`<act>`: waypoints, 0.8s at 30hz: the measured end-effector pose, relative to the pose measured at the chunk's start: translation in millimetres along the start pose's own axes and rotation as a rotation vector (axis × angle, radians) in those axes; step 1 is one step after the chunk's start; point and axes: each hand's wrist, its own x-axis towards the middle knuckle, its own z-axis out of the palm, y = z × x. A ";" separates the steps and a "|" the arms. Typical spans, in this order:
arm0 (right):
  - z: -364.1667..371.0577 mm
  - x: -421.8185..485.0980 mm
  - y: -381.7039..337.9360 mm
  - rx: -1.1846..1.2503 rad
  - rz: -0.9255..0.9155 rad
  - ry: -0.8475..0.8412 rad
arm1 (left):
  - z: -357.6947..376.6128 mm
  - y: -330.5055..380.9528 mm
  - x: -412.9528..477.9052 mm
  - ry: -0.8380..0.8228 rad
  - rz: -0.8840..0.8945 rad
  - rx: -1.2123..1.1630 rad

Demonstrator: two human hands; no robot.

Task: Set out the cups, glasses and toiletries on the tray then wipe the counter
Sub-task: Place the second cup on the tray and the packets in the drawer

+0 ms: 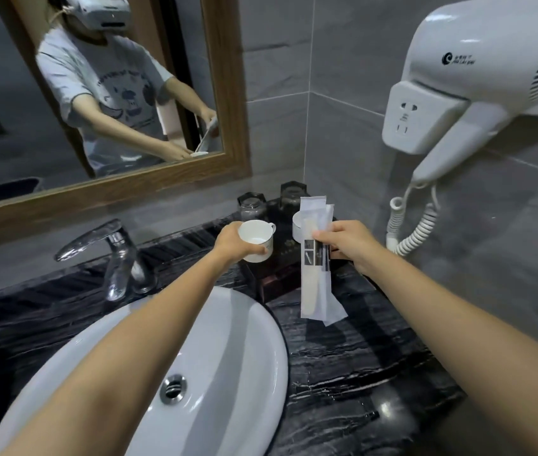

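My left hand (233, 243) grips a white handled cup (257, 240) by its side, held upright over the left edge of the dark tray (285, 255). My right hand (348, 241) pinches two long white toiletry packets (315, 258), held upright above the tray's right side. A second white cup (297, 225) stands on the tray, partly hidden behind the packets. Two upturned dark glasses, one at the left (251, 205) and one at the right (292, 194), stand at the tray's back.
A white basin (228, 340) with a chrome tap (113, 255) fills the left of the black marble counter (359, 357). A wall-mounted hair dryer (478, 80) with a coiled cord (415, 232) hangs at the right. A wood-framed mirror (228, 93) is behind.
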 end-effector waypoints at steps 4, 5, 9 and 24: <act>-7.0 14.6 9.8 -0.003 0.019 0.010 | 18.1 -5.4 24.0 -0.034 0.005 -0.010; -7.8 17.8 12.1 -0.010 0.027 0.018 | 22.2 -8.7 30.6 -0.051 0.010 -0.013; -7.8 29.1 22.9 -0.027 0.062 0.058 | 31.5 -19.3 47.9 -0.115 0.006 -0.009; 5.5 45.7 39.2 0.001 0.094 0.031 | 33.2 -31.6 62.1 -0.230 0.064 -0.100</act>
